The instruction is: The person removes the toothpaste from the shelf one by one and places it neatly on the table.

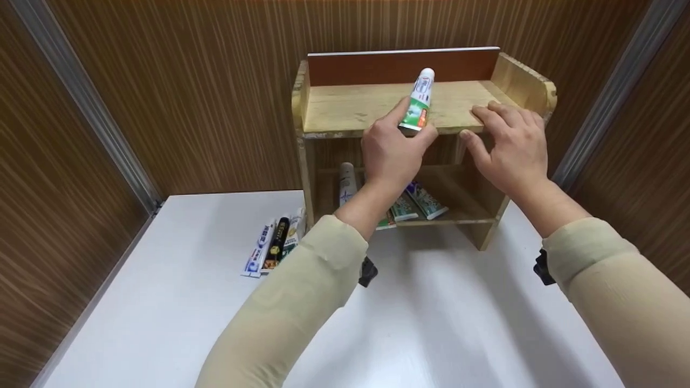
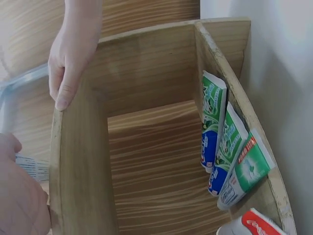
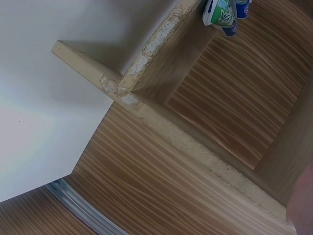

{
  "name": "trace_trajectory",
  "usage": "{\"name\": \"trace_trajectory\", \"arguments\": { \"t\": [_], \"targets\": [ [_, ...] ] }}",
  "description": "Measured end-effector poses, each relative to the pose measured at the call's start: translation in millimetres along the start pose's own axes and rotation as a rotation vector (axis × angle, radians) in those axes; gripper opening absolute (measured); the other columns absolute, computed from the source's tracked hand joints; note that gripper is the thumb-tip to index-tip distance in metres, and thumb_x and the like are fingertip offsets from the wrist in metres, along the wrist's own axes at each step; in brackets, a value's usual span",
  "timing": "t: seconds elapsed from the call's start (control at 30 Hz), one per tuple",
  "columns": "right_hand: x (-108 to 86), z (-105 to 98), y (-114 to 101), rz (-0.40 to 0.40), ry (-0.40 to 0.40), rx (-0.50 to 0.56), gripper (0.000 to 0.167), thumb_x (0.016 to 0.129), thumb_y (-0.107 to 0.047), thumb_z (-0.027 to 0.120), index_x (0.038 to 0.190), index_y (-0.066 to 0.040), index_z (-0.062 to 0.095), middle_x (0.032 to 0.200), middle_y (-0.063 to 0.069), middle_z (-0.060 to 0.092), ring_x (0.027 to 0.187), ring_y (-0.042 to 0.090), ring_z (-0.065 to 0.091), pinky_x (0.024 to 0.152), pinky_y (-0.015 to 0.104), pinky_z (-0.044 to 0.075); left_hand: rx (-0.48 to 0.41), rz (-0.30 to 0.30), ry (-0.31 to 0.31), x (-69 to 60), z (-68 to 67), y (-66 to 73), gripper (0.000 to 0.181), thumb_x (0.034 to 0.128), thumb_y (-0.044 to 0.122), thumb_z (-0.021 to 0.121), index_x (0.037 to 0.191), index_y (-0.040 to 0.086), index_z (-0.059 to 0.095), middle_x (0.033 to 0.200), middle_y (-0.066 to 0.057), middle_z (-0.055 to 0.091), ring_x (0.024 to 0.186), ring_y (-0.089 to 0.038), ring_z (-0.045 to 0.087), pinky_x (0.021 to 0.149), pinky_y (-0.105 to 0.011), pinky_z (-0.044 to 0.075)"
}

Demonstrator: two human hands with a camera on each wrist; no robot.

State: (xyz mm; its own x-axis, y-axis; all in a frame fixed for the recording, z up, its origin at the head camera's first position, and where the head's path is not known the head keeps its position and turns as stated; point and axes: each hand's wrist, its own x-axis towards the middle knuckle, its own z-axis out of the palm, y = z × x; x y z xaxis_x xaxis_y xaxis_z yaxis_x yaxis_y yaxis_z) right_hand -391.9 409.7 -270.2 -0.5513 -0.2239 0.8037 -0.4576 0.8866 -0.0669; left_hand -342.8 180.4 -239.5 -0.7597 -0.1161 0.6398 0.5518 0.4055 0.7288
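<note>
A white and green toothpaste tube [image 1: 419, 105] is pinched in my left hand [image 1: 392, 148], cap end pointing up and away over the shelf's top board. In the left wrist view part of that tube [image 2: 33, 167] shows beside the hand. My right hand [image 1: 512, 143] rests on the right of the top board [image 1: 345, 108], fingers on its upper face and thumb at the front edge. Several toothpaste tubes [image 1: 426, 200] lie on the lower board of the wooden shelf [image 1: 488, 231], partly hidden by my left arm; the left wrist view shows green ones [image 2: 250, 166].
Left of the shelf, a blue-white tube [image 1: 260, 248], a black tube [image 1: 276, 242] and a white tube [image 1: 295, 226] lie side by side on the white table [image 1: 199, 231]. Wood-grain panels [image 1: 205, 97] stand behind and at both sides.
</note>
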Motion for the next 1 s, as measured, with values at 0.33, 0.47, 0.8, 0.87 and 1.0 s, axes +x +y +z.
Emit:
{"name": "trace_trajectory", "arguments": {
  "t": [0.33, 0.47, 0.8, 0.87, 1.0],
  "targets": [
    [0.9, 0.5, -1.6, 0.019, -0.021, -0.006, 0.053, 0.104, -0.050, 0.061, 0.141, -0.012, 0.067, 0.142, 0.021, 0.064, 0.132, 0.046, 0.054, 0.114, 0.062, 0.035, -0.053, 0.096, 0.007, -13.0, -31.0, -4.1, 0.055, 0.0942, 0.021, 0.080, 0.145, 0.007, 0.066, 0.119, -0.010, 0.078, 0.076, -0.008, 0.065, 0.058, -0.020, 0.051],
    [1.6, 0.0, -1.2, 0.023, -0.026, -0.002, 0.053, 0.104, -0.049, 0.061, 0.141, -0.012, 0.067, 0.142, 0.020, 0.063, 0.133, 0.045, 0.053, 0.114, 0.063, 0.034, -0.058, 0.147, 0.031, -19.5, -44.9, -6.0, 0.054, 0.0926, 0.019, 0.081, 0.143, 0.005, 0.067, 0.127, -0.011, 0.076, 0.084, -0.009, 0.067, 0.064, -0.020, 0.053],
    [2.1, 2.0, -1.6, -0.001, 0.025, 0.025, 0.050, 0.103, -0.046, 0.064, 0.138, -0.011, 0.070, 0.139, 0.020, 0.066, 0.130, 0.045, 0.056, 0.111, 0.063, 0.035, -0.025, 0.220, 0.061, -32.3, -86.1, -9.3, 0.055, 0.0924, 0.020, 0.081, 0.143, 0.006, 0.067, 0.137, -0.009, 0.071, 0.090, -0.008, 0.070, 0.063, -0.020, 0.055],
    [1.8, 2.3, -1.7, 0.001, 0.022, 0.024, 0.050, 0.103, -0.046, 0.064, 0.138, -0.012, 0.070, 0.140, 0.019, 0.066, 0.130, 0.045, 0.056, 0.111, 0.063, 0.035, -0.031, 0.225, 0.066, -34.9, -94.3, -10.8, 0.055, 0.0922, 0.019, 0.081, 0.144, 0.006, 0.067, 0.137, -0.010, 0.071, 0.080, -0.008, 0.069, 0.054, -0.022, 0.052],
    [1.4, 2.2, -2.1, 0.003, 0.012, 0.020, 0.051, 0.103, -0.047, 0.063, 0.139, -0.011, 0.069, 0.140, 0.019, 0.065, 0.131, 0.045, 0.055, 0.111, 0.063, 0.035, -0.041, 0.232, 0.067, -39.8, -111.4, -14.2, 0.055, 0.0926, 0.019, 0.081, 0.144, 0.006, 0.066, 0.137, -0.010, 0.071, 0.083, -0.008, 0.071, 0.051, -0.022, 0.052]
  ]
}}
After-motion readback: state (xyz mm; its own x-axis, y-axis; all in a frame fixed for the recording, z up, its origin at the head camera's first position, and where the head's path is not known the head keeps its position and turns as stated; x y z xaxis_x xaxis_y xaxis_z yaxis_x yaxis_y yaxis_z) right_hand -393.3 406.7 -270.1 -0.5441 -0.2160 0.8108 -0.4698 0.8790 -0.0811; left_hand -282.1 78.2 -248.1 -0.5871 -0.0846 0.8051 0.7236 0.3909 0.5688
